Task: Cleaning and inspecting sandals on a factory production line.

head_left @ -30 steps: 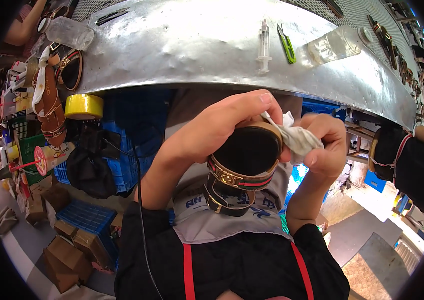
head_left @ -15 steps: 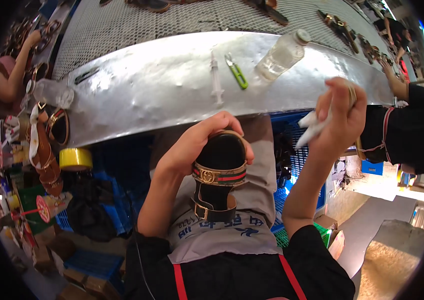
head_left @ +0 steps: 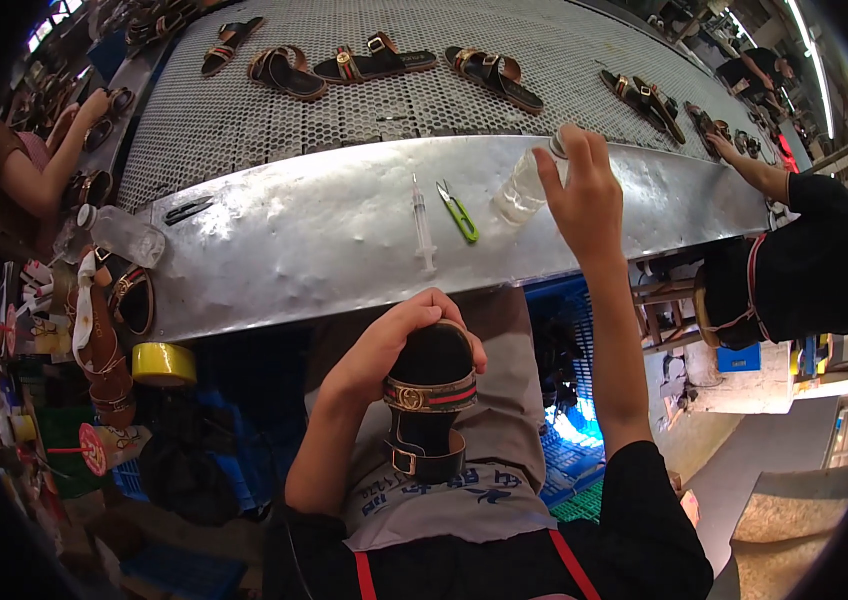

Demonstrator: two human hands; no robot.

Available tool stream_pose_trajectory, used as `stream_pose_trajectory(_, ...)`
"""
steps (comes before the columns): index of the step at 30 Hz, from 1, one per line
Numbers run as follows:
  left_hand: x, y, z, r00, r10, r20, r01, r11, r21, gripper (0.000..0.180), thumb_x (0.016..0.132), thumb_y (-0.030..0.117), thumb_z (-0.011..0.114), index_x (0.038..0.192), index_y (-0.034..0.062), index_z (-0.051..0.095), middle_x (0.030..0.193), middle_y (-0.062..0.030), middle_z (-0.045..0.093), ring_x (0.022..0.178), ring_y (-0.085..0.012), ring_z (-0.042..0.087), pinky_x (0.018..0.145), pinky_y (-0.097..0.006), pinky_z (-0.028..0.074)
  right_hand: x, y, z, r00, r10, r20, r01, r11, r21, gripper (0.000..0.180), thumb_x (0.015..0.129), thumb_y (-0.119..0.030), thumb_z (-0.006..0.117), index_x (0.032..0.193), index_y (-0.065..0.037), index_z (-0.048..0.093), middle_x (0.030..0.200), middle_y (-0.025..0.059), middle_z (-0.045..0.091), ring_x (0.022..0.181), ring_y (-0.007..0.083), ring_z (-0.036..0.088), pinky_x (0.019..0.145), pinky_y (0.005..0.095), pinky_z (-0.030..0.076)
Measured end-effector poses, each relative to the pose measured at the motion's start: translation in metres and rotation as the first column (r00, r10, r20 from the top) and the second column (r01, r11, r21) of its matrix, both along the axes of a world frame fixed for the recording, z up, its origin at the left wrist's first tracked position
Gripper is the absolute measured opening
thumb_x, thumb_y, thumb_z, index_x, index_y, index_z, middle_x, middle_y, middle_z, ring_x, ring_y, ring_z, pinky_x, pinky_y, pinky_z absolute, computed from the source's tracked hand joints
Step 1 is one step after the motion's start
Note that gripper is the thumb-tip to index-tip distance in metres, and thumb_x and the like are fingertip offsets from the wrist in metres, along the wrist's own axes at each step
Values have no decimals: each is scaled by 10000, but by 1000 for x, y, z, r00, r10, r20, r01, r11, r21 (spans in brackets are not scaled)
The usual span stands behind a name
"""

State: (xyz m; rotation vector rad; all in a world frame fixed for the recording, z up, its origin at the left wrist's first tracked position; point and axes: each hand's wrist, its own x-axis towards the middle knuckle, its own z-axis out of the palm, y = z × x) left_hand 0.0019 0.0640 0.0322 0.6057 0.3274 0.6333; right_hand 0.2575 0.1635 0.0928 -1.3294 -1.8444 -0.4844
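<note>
our left hand (head_left: 394,345) grips the black sandal (head_left: 431,400) in our lap; our right hand (head_left: 574,185) closes on the clear bottle (head_left: 522,190); the sandal looks unfinished.

A black sandal (head_left: 429,405) with a striped strap lay under curled left fingers (head_left: 441,308); a clear plastic bottle (head_left: 524,187) leaned beneath right fingers (head_left: 572,150).

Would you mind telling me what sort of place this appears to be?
Most likely a footwear workshop or assembly line. Finished sandals lie in a row on a perforated conveyor surface, other workers sit along it, and the left hand holds a black sandal at a metal bench.
</note>
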Motion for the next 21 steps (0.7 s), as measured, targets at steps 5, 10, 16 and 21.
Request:
stream_pose_trajectory(5,0,-3,-1,1000,24,1,-24,999,25,266,1013,242,386,1072,13,508,1012,-313,678,940,-364,686,823,-415,560,30,21,-23,987,24,-157,-11,997,81,256,946,-195,683,1127,-76,547,1017,117,636,780,285,673,599,374,551)
stream_pose_trajectory(10,-7,-6,7,997,76,-17,-76,996,39,269,1014,246,376,1073,17,504,1003,-321,675,914,-354,688,815,-407,560,100,33,-61,370,-70,-926,139,990,-20,186,993,-212,616,1089,-60,570,972,75,631,722,175,619,534,322,499)
stream_pose_trajectory(16,-11,-5,7,998,66,26,-66,997,34,238,1023,228,358,1067,23,472,1017,-300,681,876,-283,691,794,-356,563,189,47,-127,-693,-70,-718,-311,927,209,172,1027,-153,441,1032,-56,583,822,47,550,540,139,435,451,270,352)
stream_pose_trajectory(21,-9,-6,7,997,61,39,-62,997,35,243,1026,237,367,1067,21,471,1021,-297,680,877,-277,690,802,-350,558,188,42,-101,-562,-16,-827,-542,762,354,184,1039,-180,465,1075,-37,574,875,63,588,600,154,478,487,288,391)
